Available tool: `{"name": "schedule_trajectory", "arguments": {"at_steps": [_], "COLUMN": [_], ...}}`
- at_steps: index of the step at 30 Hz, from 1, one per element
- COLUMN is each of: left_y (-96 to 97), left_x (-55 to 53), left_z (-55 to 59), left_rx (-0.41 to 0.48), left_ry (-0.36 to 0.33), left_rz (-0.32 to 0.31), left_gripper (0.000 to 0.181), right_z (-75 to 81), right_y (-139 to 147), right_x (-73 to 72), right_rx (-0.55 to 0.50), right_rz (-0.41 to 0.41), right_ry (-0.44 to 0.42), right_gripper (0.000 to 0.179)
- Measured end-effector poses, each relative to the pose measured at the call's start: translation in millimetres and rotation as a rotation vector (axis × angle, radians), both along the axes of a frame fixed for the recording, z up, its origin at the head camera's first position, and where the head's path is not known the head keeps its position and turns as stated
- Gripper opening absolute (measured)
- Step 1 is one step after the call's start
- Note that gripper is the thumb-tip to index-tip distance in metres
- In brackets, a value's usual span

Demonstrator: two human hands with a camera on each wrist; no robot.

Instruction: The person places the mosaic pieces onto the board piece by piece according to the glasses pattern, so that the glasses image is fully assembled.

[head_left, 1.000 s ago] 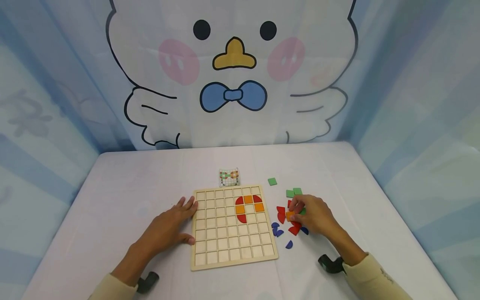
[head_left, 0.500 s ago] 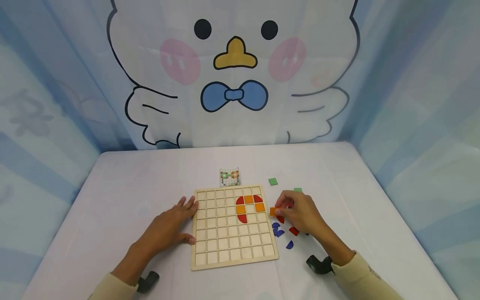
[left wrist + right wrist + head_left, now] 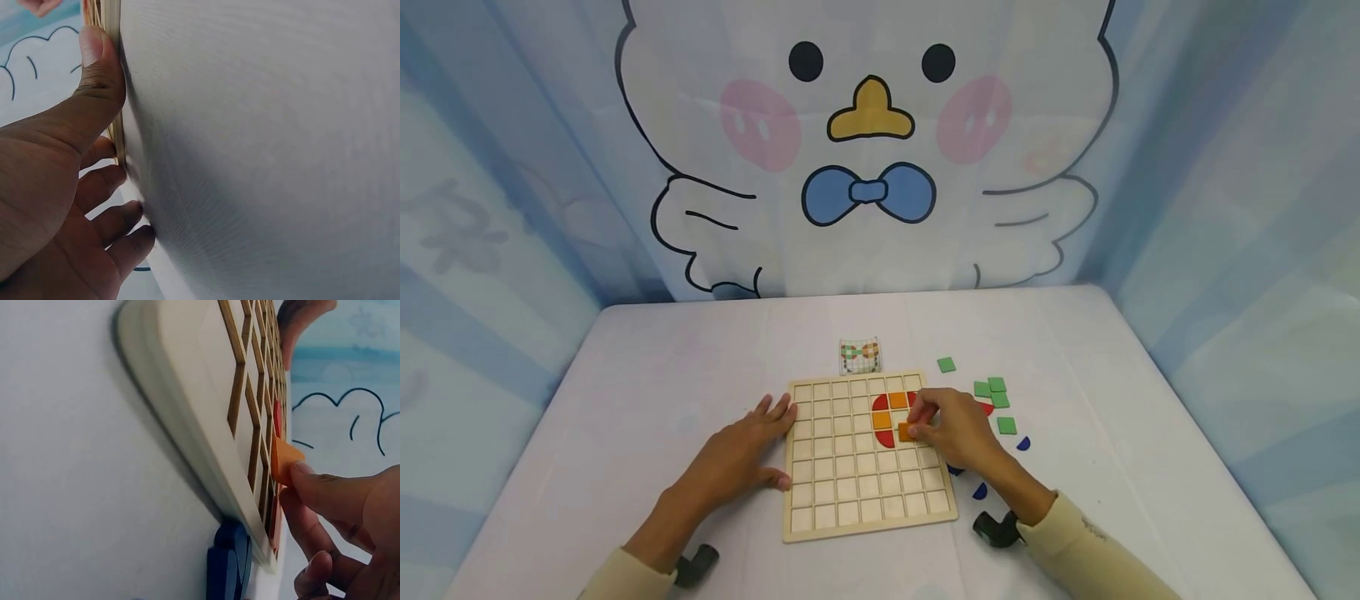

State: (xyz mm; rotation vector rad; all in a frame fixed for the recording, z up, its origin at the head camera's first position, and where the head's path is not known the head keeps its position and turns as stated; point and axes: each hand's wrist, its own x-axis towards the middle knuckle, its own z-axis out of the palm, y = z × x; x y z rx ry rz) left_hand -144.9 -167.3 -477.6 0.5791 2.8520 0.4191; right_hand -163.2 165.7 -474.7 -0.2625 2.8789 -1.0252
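A wooden grid board [image 3: 846, 486] lies on the table with red rounded pieces [image 3: 885, 438] and orange square tiles [image 3: 881, 420] set in cells at its upper right. My right hand [image 3: 958, 429] pinches another orange square tile [image 3: 285, 459] between thumb and finger, over the board's right part. In the right wrist view the tile stands tilted at the grid. My left hand [image 3: 737, 458] rests at the board's left edge, fingers spread. The left wrist view shows its thumb [image 3: 103, 72] touching the board's side. My right hand hides some cells and pieces.
Several green square tiles [image 3: 997, 398] lie right of the board. Blue rounded pieces [image 3: 980, 492] are scattered near its right edge, some stacked together [image 3: 230, 559]. A small pattern card [image 3: 860, 356] lies behind the board. A printed curtain [image 3: 865, 250] hangs behind the table.
My right hand has picked an orange tile from the loose pieces and carried it left over the board. The left hand has stayed at the board's edge.
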Motion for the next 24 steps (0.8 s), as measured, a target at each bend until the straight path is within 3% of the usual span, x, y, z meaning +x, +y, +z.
{"name": "schedule_trajectory", "arguments": {"at_steps": [9,17,24], "left_y": [0.8,0.4,0.3], "left_x": [0.3,1.0,1.6], "left_z": [-0.1,-0.2,0.3], "left_rx": [-0.009,-0.013,-0.007], "left_ry": [0.014,0.026,0.026], "left_rz": [-0.007,-0.007,-0.005], "left_gripper": [0.111,0.11,0.111], "right_z": [2.1,-0.1,4.8], "right_y": [-9,-9,12], "right_x": [2.0,0.2,-5.6], "right_rx": [0.09,0.07,0.05], "right_rz": [0.034,0.032,-0.06], "right_ry": [0.026,0.024,-0.008], "right_gripper": [0.022,0.019,0.012]}}
